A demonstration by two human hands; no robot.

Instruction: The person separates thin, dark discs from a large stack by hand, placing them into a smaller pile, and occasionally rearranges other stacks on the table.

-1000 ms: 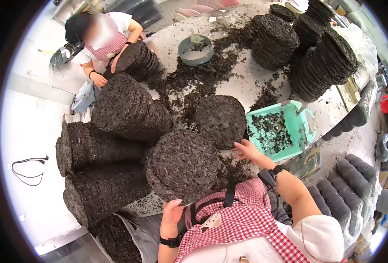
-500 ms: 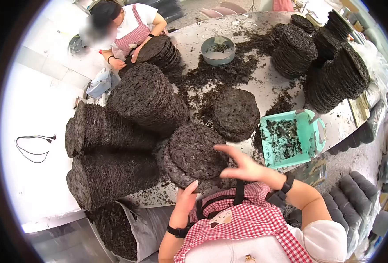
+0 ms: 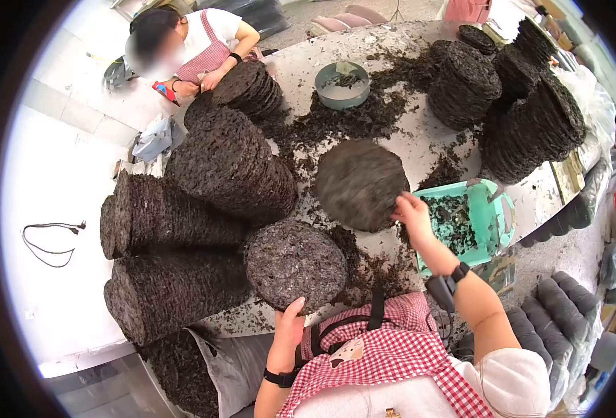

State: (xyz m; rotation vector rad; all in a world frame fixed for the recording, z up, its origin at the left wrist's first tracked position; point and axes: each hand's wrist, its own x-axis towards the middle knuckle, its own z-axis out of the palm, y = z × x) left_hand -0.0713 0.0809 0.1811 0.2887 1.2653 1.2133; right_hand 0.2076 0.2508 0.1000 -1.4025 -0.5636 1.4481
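My right hand (image 3: 412, 212) pinches the right edge of a round, dark sheet of dried seaweed (image 3: 361, 182). That sheet is blurred by motion and covers the spot of the middle pile. In my left hand (image 3: 290, 326) is the front edge of another round seaweed sheet (image 3: 296, 265), with the thumb on top and the fingers hidden beneath. This second sheet lies at the table's near side, its rough, shiny surface facing up. Loose dark flakes are scattered between the two rounds.
Tall stacks of seaweed rounds (image 3: 175, 289) lie on the left, more stacks (image 3: 531, 132) at the right. A turquoise basket (image 3: 454, 189) with flakes sits beside my right forearm. Farther back are a round grey-green container (image 3: 342, 97) and a co-worker (image 3: 214, 52) handling seaweed.
My right hand has moved up and right, carrying a seaweed sheet from the near pile onto the middle one. My left hand stays at the near edge. The co-worker's hands have come together, beside something red.
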